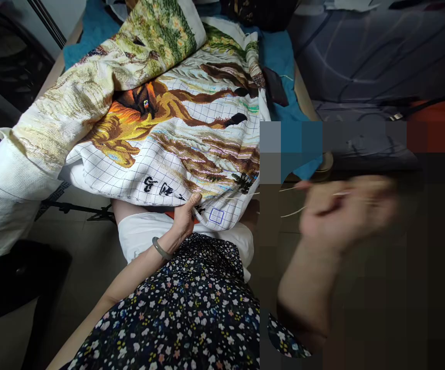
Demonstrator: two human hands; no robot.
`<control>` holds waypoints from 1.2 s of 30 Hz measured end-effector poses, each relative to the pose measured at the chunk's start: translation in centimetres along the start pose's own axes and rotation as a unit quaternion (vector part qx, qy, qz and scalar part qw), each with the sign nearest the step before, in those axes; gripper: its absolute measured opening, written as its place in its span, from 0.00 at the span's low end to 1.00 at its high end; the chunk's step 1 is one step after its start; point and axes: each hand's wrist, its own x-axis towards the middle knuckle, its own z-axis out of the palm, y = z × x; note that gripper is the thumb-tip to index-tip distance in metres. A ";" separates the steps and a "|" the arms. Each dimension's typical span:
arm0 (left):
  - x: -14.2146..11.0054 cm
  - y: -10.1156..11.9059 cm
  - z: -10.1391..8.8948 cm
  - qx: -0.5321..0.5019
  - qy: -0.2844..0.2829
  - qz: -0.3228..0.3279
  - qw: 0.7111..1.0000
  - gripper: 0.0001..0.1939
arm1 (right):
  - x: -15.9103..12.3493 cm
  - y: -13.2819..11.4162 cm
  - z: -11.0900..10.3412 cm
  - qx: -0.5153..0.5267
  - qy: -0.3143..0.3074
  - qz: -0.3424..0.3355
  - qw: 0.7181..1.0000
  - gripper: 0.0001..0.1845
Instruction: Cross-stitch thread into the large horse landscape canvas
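Spread over my lap and the table is a large cross-stitch cloth, with stitched horses, brown and green scenery, and blue grid lines. My left hand grips its near edge, thumb on top and fingers hidden underneath. Off to the right, my right hand is raised clear of the cloth, its fingers closed and blurred. A pale thread runs from the cloth near my left thumb towards that hand, and a loose end hangs beside it. Whether a needle is in the fingers cannot be made out.
The far part of the cloth is folded into a thick roll that hangs off the left side. Beneath lies a teal cover on the table. A dark flat object rests beside the cloth. Blocky patches blur the right side.
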 end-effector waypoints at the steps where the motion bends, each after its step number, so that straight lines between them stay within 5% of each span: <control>1: 0.0 0.0 -0.1 0.002 0.004 -0.002 1.000 0.26 | -1.7 1.2 1.5 0.022 -0.044 0.015 0.999 0.14; 4: -0.1 0.2 -0.1 0.014 0.015 -0.008 1.000 0.22 | -6.2 4.4 4.8 -0.074 -0.270 0.150 0.948 0.07; 7: -0.2 0.4 0.0 0.018 0.013 -0.013 1.000 0.20 | -8.4 6.4 5.9 -0.202 -0.354 0.146 0.901 0.10; 18: -0.1 0.4 0.1 0.006 0.014 -0.019 1.000 0.21 | -8.7 7.3 6.2 -0.261 -0.338 0.111 0.897 0.15; 28: -0.3 0.4 0.0 0.017 0.013 -0.037 0.999 0.14 | -8.9 6.4 7.9 -0.377 -0.298 0.027 0.876 0.09; 34: -0.4 0.6 0.3 0.038 0.016 -0.054 0.998 0.16 | -9.8 7.2 8.0 -0.203 -0.297 0.217 0.908 0.07; 36: -0.3 0.6 0.5 0.048 0.024 -0.064 0.997 0.16 | -10.0 7.6 7.7 -0.171 -0.289 0.232 0.913 0.09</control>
